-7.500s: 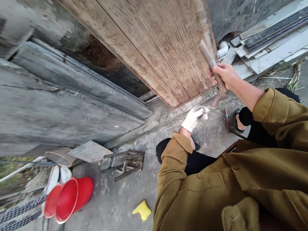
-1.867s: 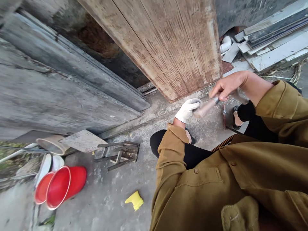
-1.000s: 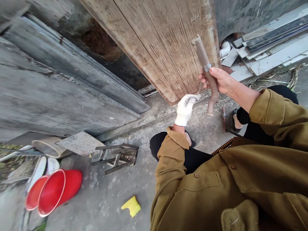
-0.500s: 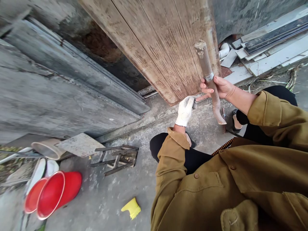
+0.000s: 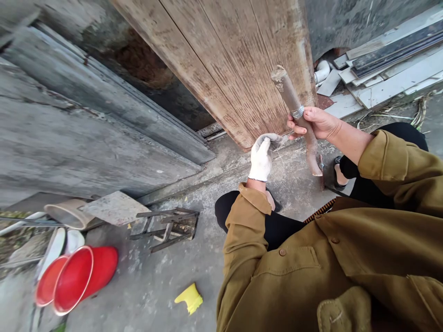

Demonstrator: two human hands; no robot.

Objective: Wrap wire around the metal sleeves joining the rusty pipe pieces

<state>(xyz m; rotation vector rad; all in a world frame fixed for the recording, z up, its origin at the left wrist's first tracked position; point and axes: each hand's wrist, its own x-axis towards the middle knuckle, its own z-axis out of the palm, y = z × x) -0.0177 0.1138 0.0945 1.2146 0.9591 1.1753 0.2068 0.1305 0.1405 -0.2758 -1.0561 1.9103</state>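
My right hand (image 5: 316,122) is bare and closed around a brown wooden stick (image 5: 285,87) with a bent lower end. Several turns of silvery wire (image 5: 297,112) are wrapped around the stick just above my fingers. The stick is held tilted, its blunt upper end leaning left in front of the wooden boards. My left hand (image 5: 262,157) wears a white knitted glove and is apart from the stick, to its left. Its fingers are curled together, and a thin pale strand (image 5: 281,157) trails from the fingertips; what it joins cannot be made out.
An upright wooden panel (image 5: 221,60) stands ahead, with grey slabs (image 5: 104,115) leaning at left. White boards and strips (image 5: 391,83) lie at right. A small wooden stool (image 5: 173,226), red buckets (image 5: 104,267) and a yellow scrap (image 5: 190,297) are on the concrete floor.
My gloved left hand has drawn slightly left, away from my right hand. The stick's upper end has tipped left and down, and my right hand's outstretched finger has pulled back.
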